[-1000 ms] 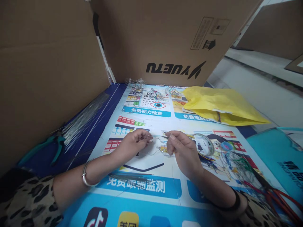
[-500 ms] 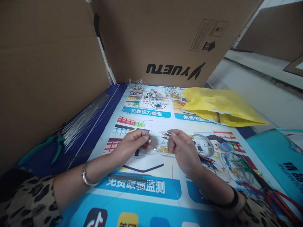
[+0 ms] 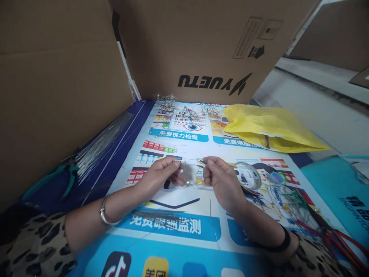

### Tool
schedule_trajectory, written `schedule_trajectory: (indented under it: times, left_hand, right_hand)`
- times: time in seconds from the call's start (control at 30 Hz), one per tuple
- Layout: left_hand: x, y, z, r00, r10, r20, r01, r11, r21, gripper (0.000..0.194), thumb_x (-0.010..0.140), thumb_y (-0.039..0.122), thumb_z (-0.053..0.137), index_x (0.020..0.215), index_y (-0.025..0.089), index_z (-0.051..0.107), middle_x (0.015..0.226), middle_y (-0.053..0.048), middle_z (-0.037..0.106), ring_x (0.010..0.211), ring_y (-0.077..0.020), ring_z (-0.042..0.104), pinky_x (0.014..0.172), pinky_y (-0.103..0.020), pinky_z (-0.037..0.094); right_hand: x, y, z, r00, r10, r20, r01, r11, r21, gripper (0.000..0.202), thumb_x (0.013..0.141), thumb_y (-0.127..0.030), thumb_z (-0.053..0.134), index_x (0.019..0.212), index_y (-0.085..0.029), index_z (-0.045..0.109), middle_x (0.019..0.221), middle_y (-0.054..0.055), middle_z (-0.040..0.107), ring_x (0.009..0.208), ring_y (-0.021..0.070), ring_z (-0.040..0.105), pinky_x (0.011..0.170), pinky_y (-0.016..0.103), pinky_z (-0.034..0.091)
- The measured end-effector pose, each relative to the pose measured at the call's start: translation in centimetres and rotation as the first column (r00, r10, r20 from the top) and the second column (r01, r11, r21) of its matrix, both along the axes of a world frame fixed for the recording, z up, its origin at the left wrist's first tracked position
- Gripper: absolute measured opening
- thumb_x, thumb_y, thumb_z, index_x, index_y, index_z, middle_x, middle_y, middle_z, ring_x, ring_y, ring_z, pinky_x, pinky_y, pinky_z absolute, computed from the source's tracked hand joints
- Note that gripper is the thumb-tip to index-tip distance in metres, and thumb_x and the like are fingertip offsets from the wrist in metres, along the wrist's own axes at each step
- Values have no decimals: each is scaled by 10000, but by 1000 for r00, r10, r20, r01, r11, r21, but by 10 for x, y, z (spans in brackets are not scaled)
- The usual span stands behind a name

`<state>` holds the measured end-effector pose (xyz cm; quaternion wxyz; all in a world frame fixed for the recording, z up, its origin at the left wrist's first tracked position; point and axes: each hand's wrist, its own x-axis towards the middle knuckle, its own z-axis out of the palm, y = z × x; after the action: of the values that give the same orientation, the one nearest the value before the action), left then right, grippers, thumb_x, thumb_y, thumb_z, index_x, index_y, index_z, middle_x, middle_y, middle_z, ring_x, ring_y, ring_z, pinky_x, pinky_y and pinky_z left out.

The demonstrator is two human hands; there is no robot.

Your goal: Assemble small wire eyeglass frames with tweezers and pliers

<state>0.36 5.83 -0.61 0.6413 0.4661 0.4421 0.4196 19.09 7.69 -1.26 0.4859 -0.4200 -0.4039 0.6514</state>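
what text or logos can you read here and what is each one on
"YUETU", upside down, with handling symbols beside it: cardboard box.
"免费视力检查": blue band on the printed banner, under an eye-chart drawing.
"免费电脑", cut off by the yellow plastic bag: next blue band.
"免费眼镜监测": blue band nearer the person.
TikTok logo, no words: banner's near edge.
Yellow icon beside it, and dark print on the teal bag: too blurred or cut off to read.

Glossy pearls on thin metal wire, a glossy printed poster, matt cardboard, shiny yellow plastic bag.
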Motion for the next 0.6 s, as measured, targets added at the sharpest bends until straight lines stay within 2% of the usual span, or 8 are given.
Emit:
schedule_trajectory:
  times: [0.37,0.6]
  left_hand:
    - [-1,0,-1,999,-31,13,31,999,-26,260,858,403,472,836,151,529,738,-28,643,526,-115,620,483,-214,427]
    - [-2,0,-2,1000,8,10,-8,1000,-13,268,869,410,452,846,153,527,734,-21,638,431,-73,557,428,-191,383]
  right_hand:
    - [0,1,0,1000,23,20,-22,998,-65,240,768,-394,599,922,-212,567,664,-27,529,527,74,436,481,208,317]
    - [2,-1,-2,989,117,93,-118,993,-1,271,785,-409,588,989,-236,549,680,-30,540,571,83,464,521,219,347]
